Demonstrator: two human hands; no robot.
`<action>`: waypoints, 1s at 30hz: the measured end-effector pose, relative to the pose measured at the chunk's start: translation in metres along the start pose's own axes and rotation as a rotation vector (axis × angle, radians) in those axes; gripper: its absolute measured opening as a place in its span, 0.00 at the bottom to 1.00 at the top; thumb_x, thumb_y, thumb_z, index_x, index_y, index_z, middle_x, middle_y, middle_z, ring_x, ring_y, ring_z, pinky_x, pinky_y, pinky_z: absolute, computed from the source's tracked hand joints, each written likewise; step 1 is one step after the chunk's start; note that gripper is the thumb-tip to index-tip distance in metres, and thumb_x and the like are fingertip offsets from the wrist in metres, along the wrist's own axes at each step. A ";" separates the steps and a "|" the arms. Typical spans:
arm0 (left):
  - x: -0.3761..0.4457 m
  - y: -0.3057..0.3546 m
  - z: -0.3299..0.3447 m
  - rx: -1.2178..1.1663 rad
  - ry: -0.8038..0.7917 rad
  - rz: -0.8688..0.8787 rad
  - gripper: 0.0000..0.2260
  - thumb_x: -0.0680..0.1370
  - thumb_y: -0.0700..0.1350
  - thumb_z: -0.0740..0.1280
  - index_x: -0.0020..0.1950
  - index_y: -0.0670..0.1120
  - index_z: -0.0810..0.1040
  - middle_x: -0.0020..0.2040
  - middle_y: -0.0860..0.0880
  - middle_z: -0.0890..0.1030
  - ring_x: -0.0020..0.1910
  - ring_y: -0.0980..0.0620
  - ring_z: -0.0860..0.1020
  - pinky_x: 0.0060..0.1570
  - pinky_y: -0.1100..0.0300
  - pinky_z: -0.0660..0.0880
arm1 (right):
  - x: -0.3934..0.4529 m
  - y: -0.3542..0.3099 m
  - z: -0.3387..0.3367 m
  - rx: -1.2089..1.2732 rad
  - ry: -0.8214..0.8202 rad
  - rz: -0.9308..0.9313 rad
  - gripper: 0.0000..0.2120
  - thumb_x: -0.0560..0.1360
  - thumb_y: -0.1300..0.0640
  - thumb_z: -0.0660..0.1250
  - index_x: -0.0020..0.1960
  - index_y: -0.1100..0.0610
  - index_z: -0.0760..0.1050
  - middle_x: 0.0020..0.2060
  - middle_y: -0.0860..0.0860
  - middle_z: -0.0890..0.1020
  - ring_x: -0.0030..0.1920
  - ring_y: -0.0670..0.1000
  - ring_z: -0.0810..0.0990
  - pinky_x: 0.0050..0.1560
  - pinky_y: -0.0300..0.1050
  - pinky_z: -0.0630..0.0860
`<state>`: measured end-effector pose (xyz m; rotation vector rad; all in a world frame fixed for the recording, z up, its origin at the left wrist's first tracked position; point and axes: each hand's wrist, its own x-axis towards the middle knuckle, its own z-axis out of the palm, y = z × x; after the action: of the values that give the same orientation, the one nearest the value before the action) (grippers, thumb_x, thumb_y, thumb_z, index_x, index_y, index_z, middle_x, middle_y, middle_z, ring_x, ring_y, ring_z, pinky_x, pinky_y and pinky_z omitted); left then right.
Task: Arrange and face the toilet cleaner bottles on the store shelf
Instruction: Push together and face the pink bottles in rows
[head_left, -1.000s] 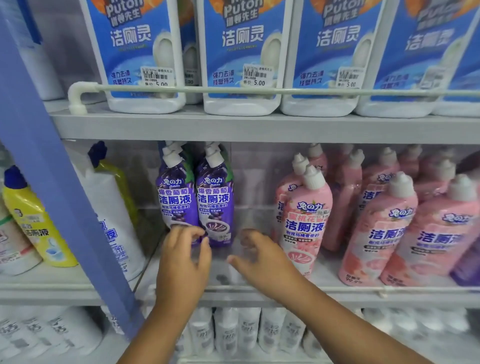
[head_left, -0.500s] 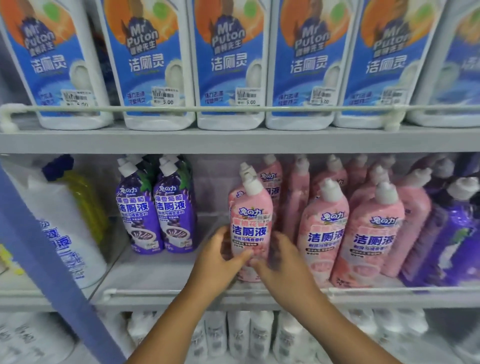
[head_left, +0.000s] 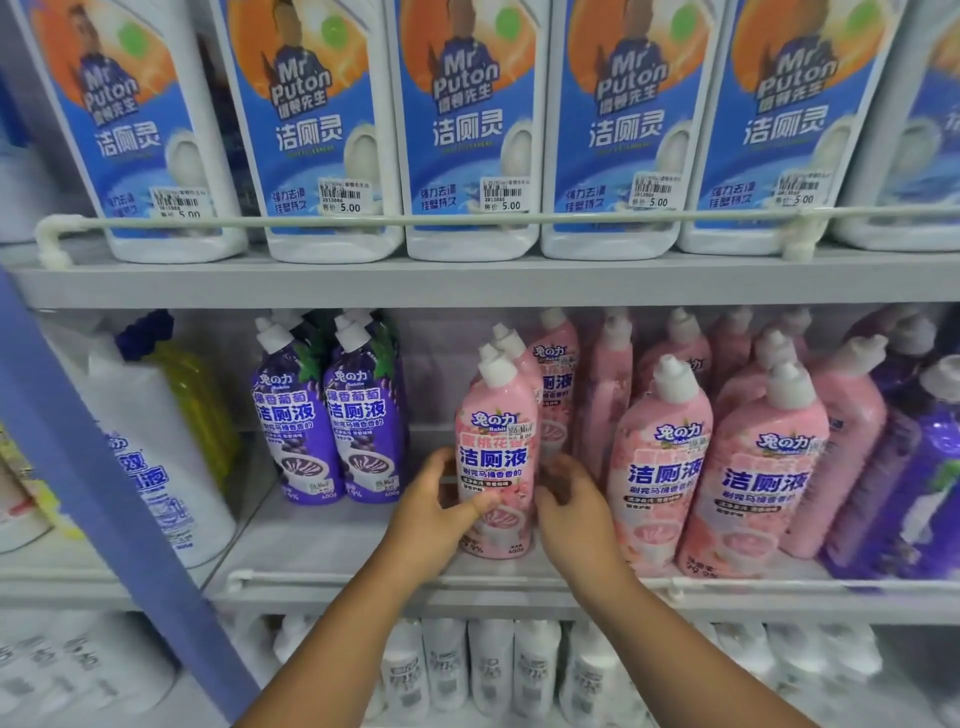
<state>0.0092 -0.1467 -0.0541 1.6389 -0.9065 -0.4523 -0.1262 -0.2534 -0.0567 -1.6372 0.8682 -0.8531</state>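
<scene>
Middle shelf: the landmark here, a grey board with a thin white rail along its front edge, running the whole width of the view.
Blue-label jugs: one level above the middle shelf, a row of big white containers with their labels to the front and price stickers reading 5.00, behind their own rail.
White bottles: one level below the middle shelf, a blurred row (labels unreadable).
Pink group: on the right half of the middle shelf, several rows deep, the front two upright with labels forward.
Purple pair: on the left part of the middle shelf, two grape-label bottles side by side and touching, more of the same behind them.
Held pink bottle: upright near the front of the middle shelf, in the gap between the purple pair and the pink group, label facing out, white cap on top.
Left hand: curled round the held pink bottle's lower left side, thumb across the label.
Right hand: fingers wrapped against the same bottle's lower right side, so both hands grasp it.
</scene>
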 end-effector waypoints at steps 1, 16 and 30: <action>0.001 -0.001 -0.001 -0.007 -0.010 0.001 0.24 0.69 0.51 0.78 0.61 0.61 0.74 0.56 0.58 0.84 0.54 0.61 0.82 0.55 0.56 0.80 | 0.004 0.001 0.004 0.021 0.006 0.011 0.20 0.76 0.65 0.63 0.60 0.43 0.76 0.55 0.43 0.83 0.59 0.48 0.81 0.65 0.52 0.77; 0.008 -0.014 -0.020 -0.154 0.010 -0.010 0.23 0.72 0.40 0.77 0.62 0.56 0.75 0.56 0.55 0.85 0.54 0.57 0.83 0.54 0.56 0.80 | 0.054 0.004 0.039 0.053 -0.137 0.001 0.19 0.77 0.60 0.64 0.59 0.37 0.76 0.54 0.42 0.85 0.59 0.48 0.82 0.63 0.55 0.79; 0.022 -0.017 -0.018 -0.123 0.090 0.018 0.22 0.75 0.38 0.73 0.62 0.57 0.73 0.53 0.61 0.83 0.50 0.66 0.82 0.43 0.72 0.77 | 0.022 -0.007 0.018 -0.085 -0.118 0.074 0.21 0.80 0.51 0.64 0.72 0.48 0.70 0.61 0.47 0.80 0.63 0.51 0.78 0.64 0.46 0.73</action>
<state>0.0408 -0.1509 -0.0618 1.5255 -0.8100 -0.4106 -0.0993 -0.2631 -0.0512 -1.7004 0.8865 -0.6695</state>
